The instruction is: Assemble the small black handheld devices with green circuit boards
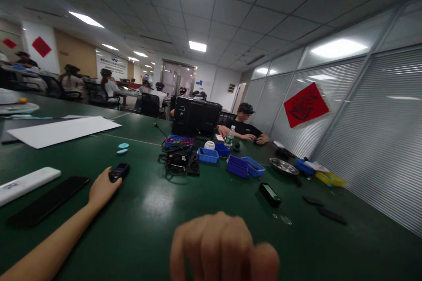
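On the left of the green table (151, 237), my left hand (103, 189) is closed around the near end of a small black rounded device (120, 172). A darker glossy panel shows on its top; I cannot tell its exact kind. At the bottom middle, close to the camera, my right hand (219, 246) is slightly blurred. Its fingers are curled in together and their tips are hidden, so whatever it may hold does not show. A long black flat bar (49, 199) and a white long box (28, 183) lie left of my left hand.
Beyond lie light-blue oval pieces (123, 148), white paper (66, 131), tangled cables (176, 158), blue bins (208, 155), a bottle (230, 137) and a monitor (197, 116). Right are a black box (270, 194), metal pan (284, 166) and yellow tray (330, 179). A person (245, 127) sits across.
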Motion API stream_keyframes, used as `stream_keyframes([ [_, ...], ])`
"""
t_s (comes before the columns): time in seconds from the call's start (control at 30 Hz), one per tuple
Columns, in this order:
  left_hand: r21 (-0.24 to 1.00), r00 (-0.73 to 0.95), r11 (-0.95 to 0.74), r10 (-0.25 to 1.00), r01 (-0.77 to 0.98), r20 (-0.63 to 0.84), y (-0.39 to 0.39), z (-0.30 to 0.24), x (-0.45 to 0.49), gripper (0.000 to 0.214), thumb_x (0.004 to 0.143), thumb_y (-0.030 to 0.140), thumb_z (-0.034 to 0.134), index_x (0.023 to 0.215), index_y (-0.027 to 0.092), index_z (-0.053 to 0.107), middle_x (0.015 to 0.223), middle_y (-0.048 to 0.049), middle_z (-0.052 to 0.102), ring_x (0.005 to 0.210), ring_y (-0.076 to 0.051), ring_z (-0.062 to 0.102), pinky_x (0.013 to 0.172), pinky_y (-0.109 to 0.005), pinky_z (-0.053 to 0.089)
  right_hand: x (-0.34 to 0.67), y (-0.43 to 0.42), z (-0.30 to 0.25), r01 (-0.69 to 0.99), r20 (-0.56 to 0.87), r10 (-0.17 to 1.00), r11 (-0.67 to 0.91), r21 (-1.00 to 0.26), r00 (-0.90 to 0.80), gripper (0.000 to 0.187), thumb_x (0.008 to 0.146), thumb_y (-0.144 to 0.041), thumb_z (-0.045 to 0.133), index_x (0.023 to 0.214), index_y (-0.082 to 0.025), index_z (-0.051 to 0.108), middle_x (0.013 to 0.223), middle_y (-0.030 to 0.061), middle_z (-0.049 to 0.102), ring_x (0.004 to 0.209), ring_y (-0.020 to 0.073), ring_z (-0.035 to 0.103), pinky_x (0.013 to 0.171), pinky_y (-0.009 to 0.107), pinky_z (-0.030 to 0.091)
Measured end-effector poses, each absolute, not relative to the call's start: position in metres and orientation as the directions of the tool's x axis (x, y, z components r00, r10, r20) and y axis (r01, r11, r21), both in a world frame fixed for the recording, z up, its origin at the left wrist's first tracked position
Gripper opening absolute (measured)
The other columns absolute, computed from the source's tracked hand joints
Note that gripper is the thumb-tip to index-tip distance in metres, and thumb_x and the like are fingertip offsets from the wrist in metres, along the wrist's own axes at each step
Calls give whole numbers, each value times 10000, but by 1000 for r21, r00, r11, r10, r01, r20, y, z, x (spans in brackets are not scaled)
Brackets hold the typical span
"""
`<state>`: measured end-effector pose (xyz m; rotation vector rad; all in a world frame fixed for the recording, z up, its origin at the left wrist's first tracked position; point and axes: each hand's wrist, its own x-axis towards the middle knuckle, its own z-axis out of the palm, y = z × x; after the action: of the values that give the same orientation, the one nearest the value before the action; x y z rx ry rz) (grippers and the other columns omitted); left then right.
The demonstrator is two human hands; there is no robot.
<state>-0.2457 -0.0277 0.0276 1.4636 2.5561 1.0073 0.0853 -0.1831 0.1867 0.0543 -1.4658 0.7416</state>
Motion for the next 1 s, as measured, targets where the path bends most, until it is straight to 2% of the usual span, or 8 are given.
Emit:
stream_keyframes([
  [0.03, 543, -576, 364, 764, 756, 290, -25, 26, -249, 693, 698, 446, 451, 1277, 85, 335, 1198, -167, 506, 1047, -311, 514, 828, -385, 431, 87, -162, 183, -544, 844, 530, 683, -486, -89, 558, 860, -492, 169, 390, -201, 238, 336, -70, 218, 319, 59, 313, 411, 211, 397],
  [0.1, 551, -614, 392, 729, 737, 304, -21, 24, -254, 692, 694, 429, 460, 1275, 76, 335, 1188, -173, 511, 1051, -311, 508, 834, -384, 424, 94, -115, 162, -500, 698, 710, 575, -648, -88, 537, 854, -458, 316, 386, -197, 285, 354, -63, 242, 356, 73, 313, 437, 234, 397],
  [0.17, 561, -647, 414, 695, 717, 314, -18, 23, -256, 684, 693, 420, 465, 1272, 78, 340, 1174, -174, 518, 1044, -312, 510, 828, -384, 423, 109, -66, 124, -279, 558, 830, 530, -800, -23, 521, 809, -488, 412, 389, -193, 323, 373, -51, 288, 398, 84, 358, 460, 230, 373],
  [0.23, 566, -668, 429, 671, 704, 323, -16, 23, -256, 681, 696, 429, 467, 1267, 79, 348, 1161, -174, 525, 1032, -312, 514, 821, -382, 422, 132, -24, 80, 24, 420, 905, 419, -908, 65, 521, 767, -552, 430, 397, -192, 356, 385, -38, 346, 397, 87, 356, 447, 228, 338],
  [0.33, 572, -681, 436, 653, 695, 330, -14, 23, -255, 680, 708, 474, 454, 1256, 81, 364, 1149, -170, 530, 1027, -306, 512, 817, -372, 420, 167, 13, 27, 334, 302, 944, 243, -911, 137, 545, 688, -650, 428, 388, -197, 379, 360, -27, 373, 380, 102, 358, 425, 241, 299],
  [0.43, 585, -684, 432, 655, 687, 320, -14, 24, -255, 664, 721, 520, 429, 1230, 94, 401, 1144, -164, 529, 1033, -298, 507, 811, -364, 420, 186, 22, 6, 375, 269, 949, 193, -907, 163, 541, 700, -668, 376, 441, -195, 417, 359, -31, 385, 367, 110, 367, 420, 243, 291],
  [0.6, 587, -666, 423, 689, 690, 287, -17, 26, -256, 607, 731, 535, 412, 1175, 125, 464, 1119, -163, 538, 1014, -298, 520, 788, -361, 428, 186, 16, 8, 316, 220, 966, 167, -934, 139, 538, 704, -668, 373, 471, -187, 438, 377, -36, 390, 362, 101, 368, 420, 234, 303],
  [1.0, 564, -627, 415, 737, 714, 252, -21, 29, -252, 578, 723, 532, 424, 1154, 149, 470, 1084, -138, 565, 982, -285, 549, 755, -345, 438, 187, 19, 5, 313, 205, 971, 159, -936, 121, 534, 706, -658, 395, 491, -174, 463, 386, -26, 412, 358, 99, 383, 406, 228, 308],
])
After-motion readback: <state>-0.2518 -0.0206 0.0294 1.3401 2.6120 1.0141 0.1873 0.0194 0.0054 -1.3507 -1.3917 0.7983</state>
